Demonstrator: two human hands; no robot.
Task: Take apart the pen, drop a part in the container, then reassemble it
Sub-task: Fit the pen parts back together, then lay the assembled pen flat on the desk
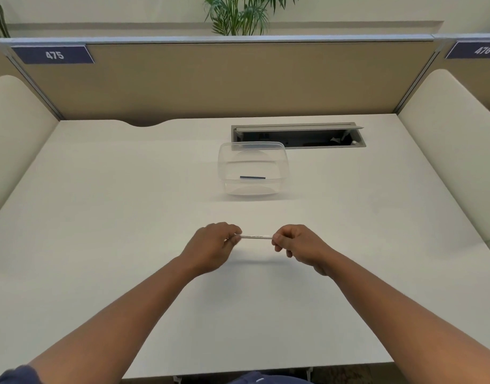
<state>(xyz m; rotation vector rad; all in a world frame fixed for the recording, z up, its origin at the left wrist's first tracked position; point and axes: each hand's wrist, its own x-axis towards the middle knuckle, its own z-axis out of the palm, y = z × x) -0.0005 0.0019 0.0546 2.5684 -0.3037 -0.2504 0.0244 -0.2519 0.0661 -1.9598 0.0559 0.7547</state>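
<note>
Pen (256, 236): white, horizontal, held above desk (127, 217), on the near side of the container (252, 169), well apart from it. Left hand (210, 245) pinches pen's left end, fingers closed on it. Right hand (296, 245) pinches right end, same tight grip. Container is clear plastic, no lid, w/ a dark blue pen part (252, 177) lying flat inside at the bottom. Open cable hatch (298, 135) just behind container, to its right. Partition (210, 79) behind that w/ label 475 (54, 54) far left.
</note>
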